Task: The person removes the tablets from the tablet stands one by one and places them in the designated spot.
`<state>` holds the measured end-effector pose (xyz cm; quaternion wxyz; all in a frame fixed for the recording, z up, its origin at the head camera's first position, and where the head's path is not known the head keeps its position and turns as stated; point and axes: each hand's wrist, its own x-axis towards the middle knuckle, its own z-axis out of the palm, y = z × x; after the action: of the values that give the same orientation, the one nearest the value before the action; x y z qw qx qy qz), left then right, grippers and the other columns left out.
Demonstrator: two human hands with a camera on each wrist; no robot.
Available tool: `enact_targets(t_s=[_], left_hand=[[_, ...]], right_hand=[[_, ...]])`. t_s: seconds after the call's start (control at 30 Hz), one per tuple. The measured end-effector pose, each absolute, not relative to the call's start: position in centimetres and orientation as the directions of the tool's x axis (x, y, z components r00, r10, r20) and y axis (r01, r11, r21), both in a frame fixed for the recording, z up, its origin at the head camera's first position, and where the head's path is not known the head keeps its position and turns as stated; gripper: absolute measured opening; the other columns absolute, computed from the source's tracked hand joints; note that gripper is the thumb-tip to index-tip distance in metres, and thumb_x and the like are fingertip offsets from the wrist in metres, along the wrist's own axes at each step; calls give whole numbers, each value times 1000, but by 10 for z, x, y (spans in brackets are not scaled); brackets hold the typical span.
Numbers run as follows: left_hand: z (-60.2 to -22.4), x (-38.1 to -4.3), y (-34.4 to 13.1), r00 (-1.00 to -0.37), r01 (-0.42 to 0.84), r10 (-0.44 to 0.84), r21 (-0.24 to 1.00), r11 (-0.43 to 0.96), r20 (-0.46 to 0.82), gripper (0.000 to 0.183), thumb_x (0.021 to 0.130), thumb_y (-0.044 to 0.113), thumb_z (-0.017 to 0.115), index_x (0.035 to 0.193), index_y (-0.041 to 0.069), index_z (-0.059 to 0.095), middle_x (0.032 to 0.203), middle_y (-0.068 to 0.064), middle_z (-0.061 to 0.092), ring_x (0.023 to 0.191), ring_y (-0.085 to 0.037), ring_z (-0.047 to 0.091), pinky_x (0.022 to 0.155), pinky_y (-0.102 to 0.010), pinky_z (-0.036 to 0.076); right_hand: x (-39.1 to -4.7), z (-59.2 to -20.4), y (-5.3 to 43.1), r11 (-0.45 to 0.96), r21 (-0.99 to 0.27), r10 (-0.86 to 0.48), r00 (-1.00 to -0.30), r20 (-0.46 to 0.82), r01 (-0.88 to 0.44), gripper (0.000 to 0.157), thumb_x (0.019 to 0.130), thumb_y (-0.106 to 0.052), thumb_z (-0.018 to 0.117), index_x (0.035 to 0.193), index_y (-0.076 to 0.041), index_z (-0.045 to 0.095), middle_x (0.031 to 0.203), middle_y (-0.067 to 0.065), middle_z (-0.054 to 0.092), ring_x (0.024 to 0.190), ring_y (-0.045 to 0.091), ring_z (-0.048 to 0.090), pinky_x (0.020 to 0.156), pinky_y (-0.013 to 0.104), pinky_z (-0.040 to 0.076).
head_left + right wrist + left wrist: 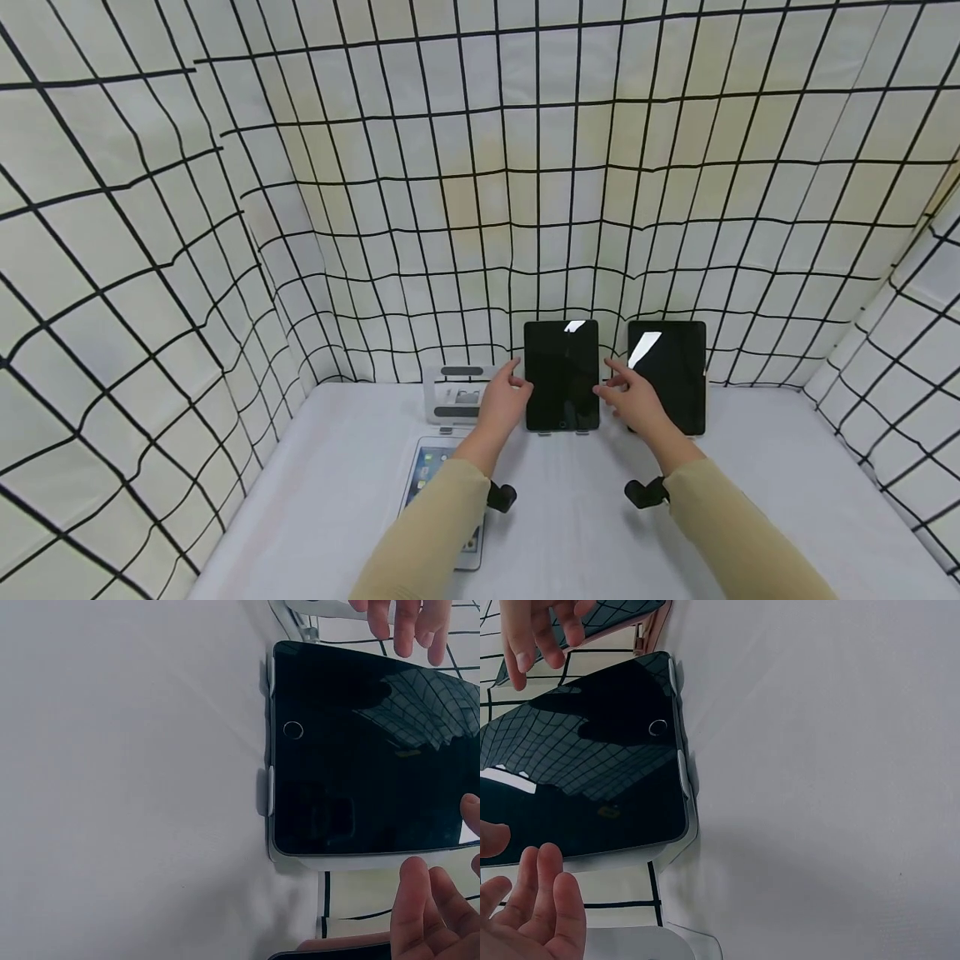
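Head view sets a thin, black-screened rectangular tablet (562, 379) midway between the two hands, leaning back upright on a pale, hard-looking stand (360, 862). Small pale lips (683, 772) catch its lower edge, near the round home button (658, 727). The left hand (501, 404) is at one long side and the right hand (637, 402) at the other, fingers parted and loosely bent; each thumb overlaps the screen side while the other fingers lie by the edge. Whether any fingertip touches cannot be told.

The tablet looks stiff and fairly light for two hands, though its glossy glass is probably slippery and would crack if dropped. A sensible hold is on both long edges, about midway up, thumbs in front and fingers behind, lifting clear of the lips rather than pressing on the glass.

To its right leans a second black-screened tablet (682, 392), close behind the right hand. On the left, a white stand with grey pads (457, 412) stands on the white surface (570, 542), just beyond a white-framed tablet with a lit screen (426, 471) lying flat, partly under the left sleeve (427, 533).
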<state>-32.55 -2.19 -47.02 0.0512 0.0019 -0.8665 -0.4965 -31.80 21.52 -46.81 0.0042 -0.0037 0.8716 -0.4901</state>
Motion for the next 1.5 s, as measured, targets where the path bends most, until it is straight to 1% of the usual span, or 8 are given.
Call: enact_targets(t_s=[0.1,0.2,0.43,0.7,0.9,1.17,1.37,1.5], left_hand=[[-469,-327,-21,-995,49,-51,861,507,86,56,95,18,63,148,14,47,98,0,64,69,-14,56,68,-33,45],[-471,-328,-20,-996,48,-43,859,510,81,57,94,17,63,148,13,46,98,-1,64,71,-13,56,67,-32,45],[-471,-329,-20,-996,50,-33,860,507,78,57,95,17,63,149,15,46,98,-1,64,73,-15,57,67,-32,46],[-474,-330,-23,-999,30,-15,859,510,44,55,96,17,63,148,18,47,100,-2,63,78,-14,60,66,-30,48],[-475,-331,-24,-999,36,2,863,504,41,57,95,15,64,149,18,46,101,-3,63,78,-15,61,66,-30,48],[-479,-331,-22,-997,78,30,860,504,72,62,94,13,65,152,16,42,98,-3,63,74,-13,61,63,-29,47],[-482,-326,-24,-995,93,18,845,526,99,60,94,11,64,151,18,45,97,-2,61,65,-12,53,60,-27,44],[-484,-326,-24,-991,127,32,835,536,131,56,95,9,62,148,20,49,101,-3,59,71,-12,54,59,-27,45]], right_hand=[[-322,-468,214,510,-860,0,-1000,-20,17,68,96,-27,67,155,-17,34,125,17,52,95,27,59,81,39,55],[-325,-469,215,506,-862,-5,-999,-32,25,69,96,-27,67,156,-17,33,124,18,52,96,27,60,81,39,54],[-331,-471,216,501,-865,-3,-999,-44,37,70,96,-26,67,156,-19,32,121,16,52,90,23,59,73,32,52],[-335,-470,213,509,-859,-17,-998,-59,42,70,96,-26,67,157,-23,31,113,13,52,88,23,58,69,30,50],[-337,-470,210,517,-855,-30,-998,-47,25,70,96,-24,67,156,-21,32,102,11,55,83,22,59,66,30,49],[-339,-475,213,486,-874,-34,-999,-26,7,69,96,-25,66,156,-19,32,99,11,58,82,22,56,68,30,49],[-335,-484,215,489,-872,-39,-999,13,-30,68,97,-27,67,156,-19,34,102,10,53,83,22,52,68,30,48],[-332,-485,217,522,-850,-28,-998,64,-69,67,97,-26,66,155,-18,35,113,12,55,94,25,53,70,32,48]])
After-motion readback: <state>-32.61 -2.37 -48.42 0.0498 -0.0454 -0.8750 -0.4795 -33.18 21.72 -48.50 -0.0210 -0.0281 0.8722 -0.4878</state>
